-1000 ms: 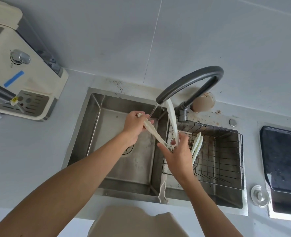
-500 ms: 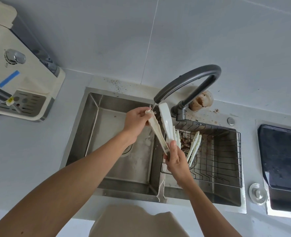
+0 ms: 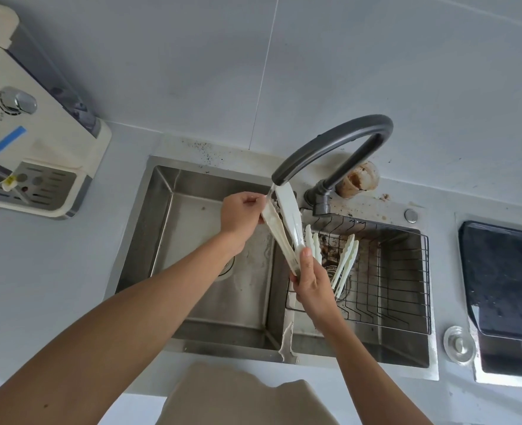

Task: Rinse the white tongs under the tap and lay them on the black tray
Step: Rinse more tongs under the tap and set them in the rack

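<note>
Over the sink (image 3: 161, 216) at mid-frame, both hands gripped the white tongs (image 3: 287, 228): left hand (image 3: 241, 214), right hand (image 3: 310, 280); black tray (image 3: 505, 280) cut off at right.

Both bare forearms reach forward and converge. The left hand (image 3: 241, 216) is curled, its fingertips pinched together at its far side. The right hand (image 3: 311, 282), nearer and lower, is closed, thumb pointing up.

white tongs (image 3: 287, 222); dark grey tap (image 3: 339, 142); steel sink (image 3: 192, 305); black wire rack (image 3: 391, 289); black tray (image 3: 505, 280), speckled; pale grey worktop (image 3: 39, 271).
</note>
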{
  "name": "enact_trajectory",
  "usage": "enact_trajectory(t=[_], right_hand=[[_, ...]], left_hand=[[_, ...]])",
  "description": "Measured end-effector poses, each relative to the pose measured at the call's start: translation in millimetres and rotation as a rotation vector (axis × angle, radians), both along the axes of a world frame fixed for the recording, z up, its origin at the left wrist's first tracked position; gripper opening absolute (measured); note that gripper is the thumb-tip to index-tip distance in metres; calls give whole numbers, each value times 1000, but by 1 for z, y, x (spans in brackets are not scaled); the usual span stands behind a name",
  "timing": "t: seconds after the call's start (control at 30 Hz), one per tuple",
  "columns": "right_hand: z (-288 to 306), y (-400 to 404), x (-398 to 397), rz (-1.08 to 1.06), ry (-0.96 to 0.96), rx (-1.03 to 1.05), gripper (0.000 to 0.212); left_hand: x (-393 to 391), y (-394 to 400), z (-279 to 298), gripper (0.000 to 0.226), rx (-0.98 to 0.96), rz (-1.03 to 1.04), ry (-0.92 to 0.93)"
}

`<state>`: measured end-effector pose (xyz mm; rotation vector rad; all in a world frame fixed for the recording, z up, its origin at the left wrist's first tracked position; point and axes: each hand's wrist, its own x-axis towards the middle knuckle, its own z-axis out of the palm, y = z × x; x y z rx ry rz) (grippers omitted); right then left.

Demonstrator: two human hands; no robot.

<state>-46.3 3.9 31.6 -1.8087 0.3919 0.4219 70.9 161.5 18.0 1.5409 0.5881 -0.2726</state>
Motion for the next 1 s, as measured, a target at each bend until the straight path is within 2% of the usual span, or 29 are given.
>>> enact_trajectory(t=[0.07, 0.17, 0.23, 0.33, 0.5, 0.63, 0.77, 0.83, 1.0], right_hand=[[-1, 1, 3, -8, 7, -6, 50], [2, 7, 11, -7, 21, 15, 47], [1, 11, 15, -18, 23, 40, 52], [-1, 15, 19, -13, -6, 63, 64], [-5, 16, 17, 41, -65, 45, 63], [-10, 13, 12, 60, -56, 4, 61], [-9, 2, 7, 25, 42, 44, 65], [-10, -5, 3, -14, 100, 79, 61], [-9, -12, 0, -66, 117, 85, 51]], left_hand=[[-4, 1, -1, 13, -46, -34, 4], [-12, -3, -2, 35, -106, -91, 43], [-18, -8, -5, 40, -129, -119, 63], [-24, -12, -5, 33, -105, -109, 62], [-20, -9, 0, 13, -44, -97, 58], [-18, -5, 2, 30, -70, -23, 100], [-12, 4, 4, 29, -61, 53, 75], [-9, 8, 9, 29, -140, 83, 88], [-11, 15, 12, 30, -235, 8, 86]])
